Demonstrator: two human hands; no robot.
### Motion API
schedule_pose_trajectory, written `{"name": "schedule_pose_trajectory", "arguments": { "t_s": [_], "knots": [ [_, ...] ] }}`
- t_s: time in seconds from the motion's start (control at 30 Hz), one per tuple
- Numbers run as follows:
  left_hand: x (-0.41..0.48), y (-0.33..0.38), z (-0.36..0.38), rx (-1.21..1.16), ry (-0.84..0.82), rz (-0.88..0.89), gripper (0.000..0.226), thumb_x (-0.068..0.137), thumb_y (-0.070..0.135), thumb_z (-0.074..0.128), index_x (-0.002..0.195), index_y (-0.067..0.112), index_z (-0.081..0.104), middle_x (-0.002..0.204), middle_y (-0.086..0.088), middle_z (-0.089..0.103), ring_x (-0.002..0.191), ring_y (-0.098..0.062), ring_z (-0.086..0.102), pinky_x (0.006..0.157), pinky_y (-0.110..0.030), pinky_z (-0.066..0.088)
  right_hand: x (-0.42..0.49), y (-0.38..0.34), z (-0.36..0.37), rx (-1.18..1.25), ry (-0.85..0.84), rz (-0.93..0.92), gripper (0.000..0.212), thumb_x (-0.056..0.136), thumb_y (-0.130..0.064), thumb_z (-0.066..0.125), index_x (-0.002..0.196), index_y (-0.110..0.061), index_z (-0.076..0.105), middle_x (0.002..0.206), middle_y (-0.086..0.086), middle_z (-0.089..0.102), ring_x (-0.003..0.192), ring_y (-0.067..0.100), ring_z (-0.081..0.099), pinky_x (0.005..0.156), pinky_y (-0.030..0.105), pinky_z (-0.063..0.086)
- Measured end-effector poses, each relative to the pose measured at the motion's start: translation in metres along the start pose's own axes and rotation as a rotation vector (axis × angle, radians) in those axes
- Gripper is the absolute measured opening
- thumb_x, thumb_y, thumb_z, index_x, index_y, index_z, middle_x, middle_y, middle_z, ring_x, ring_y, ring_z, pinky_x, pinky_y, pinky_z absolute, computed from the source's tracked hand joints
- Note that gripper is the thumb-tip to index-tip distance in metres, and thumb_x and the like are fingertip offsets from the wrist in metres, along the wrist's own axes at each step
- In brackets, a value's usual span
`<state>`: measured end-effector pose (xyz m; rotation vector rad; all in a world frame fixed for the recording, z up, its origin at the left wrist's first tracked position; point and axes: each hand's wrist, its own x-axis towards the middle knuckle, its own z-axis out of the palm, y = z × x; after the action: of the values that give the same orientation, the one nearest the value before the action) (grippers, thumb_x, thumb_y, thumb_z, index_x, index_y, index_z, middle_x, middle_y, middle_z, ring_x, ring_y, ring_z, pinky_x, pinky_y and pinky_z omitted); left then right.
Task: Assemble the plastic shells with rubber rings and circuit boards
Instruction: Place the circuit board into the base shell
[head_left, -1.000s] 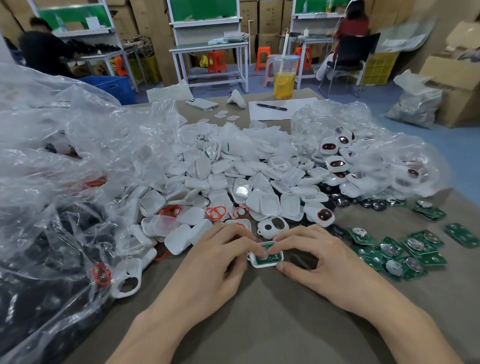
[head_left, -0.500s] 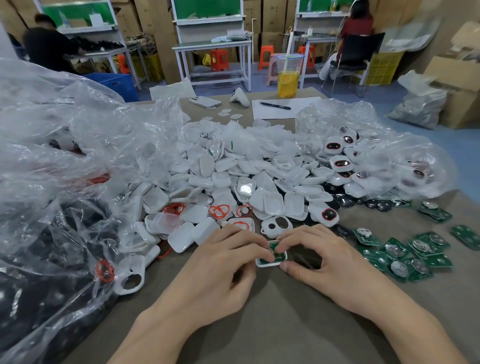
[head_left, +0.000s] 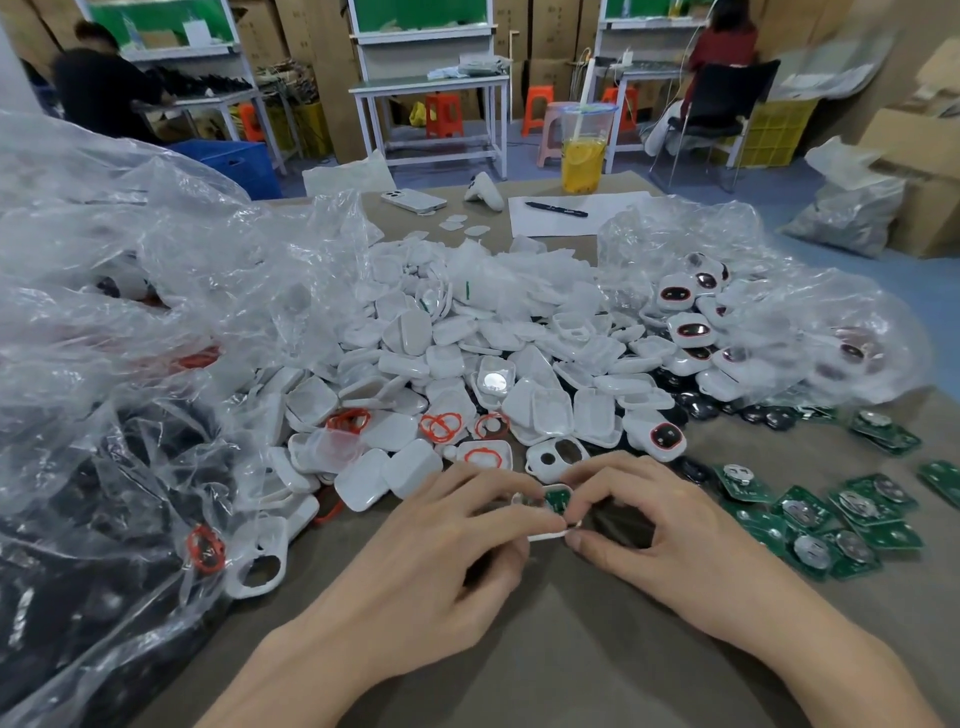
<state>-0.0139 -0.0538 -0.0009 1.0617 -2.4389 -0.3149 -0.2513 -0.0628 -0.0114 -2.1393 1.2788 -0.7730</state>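
Note:
Both hands hold one small white plastic shell (head_left: 546, 534) with a green circuit board (head_left: 556, 500) seated in it, just above the brown table. My left hand (head_left: 441, 551) grips its left side, fingers curled over the top. My right hand (head_left: 654, 525) pinches its right end between thumb and fingertips. Most of the shell is hidden by fingers. A big heap of white shells (head_left: 467, 358) lies behind the hands. Orange rubber rings (head_left: 440, 426) sit among the nearest shells. Loose green circuit boards (head_left: 831, 519) lie to the right.
A large crumpled clear plastic bag (head_left: 130, 312) with black parts covers the left side. A second clear bag (head_left: 779, 312) with shells lies at right. At the far table edge are a phone (head_left: 413, 200), a pen on paper (head_left: 556, 209) and a drink cup (head_left: 584, 150).
The shell with the board has tilted up off the table between my fingers. Both hands' fingertips have closed in over it, hiding more of the board.

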Motion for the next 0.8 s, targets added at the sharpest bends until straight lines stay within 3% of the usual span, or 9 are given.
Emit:
{"name": "schedule_pose_trajectory", "arguments": {
  "t_s": [0.13, 0.33, 0.53, 0.8],
  "knots": [
    [0.003, -0.005, -0.009, -0.052, 0.070, -0.017, 0.032, 0.100, 0.032, 0.048, 0.130, 0.037, 0.057, 0.135, 0.020, 0.049, 0.125, -0.007, 0.051, 0.099, -0.028, 0.042, 0.007, 0.001, -0.012, 0.065, -0.088, -0.017, 0.035, 0.075, -0.050, 0.076, 0.106, -0.047, 0.059, 0.127, -0.022, 0.053, 0.106, 0.005, 0.057, 0.085, 0.010, 0.039],
    [0.032, -0.017, -0.013, 0.021, 0.114, 0.035, 0.021, 0.098, 0.019, 0.059, 0.117, 0.020, 0.068, 0.119, 0.010, 0.061, 0.111, -0.011, 0.058, 0.089, -0.034, 0.047, 0.024, 0.007, -0.025, -0.136, -0.290, -0.082, 0.045, 0.075, -0.071, 0.066, 0.113, -0.055, 0.050, 0.131, -0.025, 0.043, 0.117, 0.000, 0.050, 0.088, 0.018, 0.045],
    [0.029, -0.028, -0.007, -0.035, 0.075, 0.056, 0.015, 0.098, 0.017, 0.058, 0.105, 0.016, 0.070, 0.108, 0.007, 0.064, 0.098, -0.018, 0.062, 0.083, -0.036, 0.047, 0.028, 0.011, -0.020, -0.120, -0.257, -0.122, 0.032, 0.080, -0.062, 0.064, 0.107, -0.052, 0.051, 0.119, -0.021, 0.054, 0.112, 0.001, 0.052, 0.086, 0.011, 0.038],
    [0.032, -0.033, -0.006, -0.016, 0.053, -0.012, 0.020, 0.099, 0.018, 0.050, 0.107, 0.018, 0.068, 0.102, 0.011, 0.065, 0.096, -0.013, 0.060, 0.085, -0.033, 0.046, 0.026, 0.012, -0.020, -0.060, -0.222, -0.112, 0.039, 0.078, -0.057, 0.066, 0.112, -0.045, 0.052, 0.106, -0.026, 0.053, 0.100, -0.008, 0.053, 0.079, 0.001, 0.037]
  ]
}}
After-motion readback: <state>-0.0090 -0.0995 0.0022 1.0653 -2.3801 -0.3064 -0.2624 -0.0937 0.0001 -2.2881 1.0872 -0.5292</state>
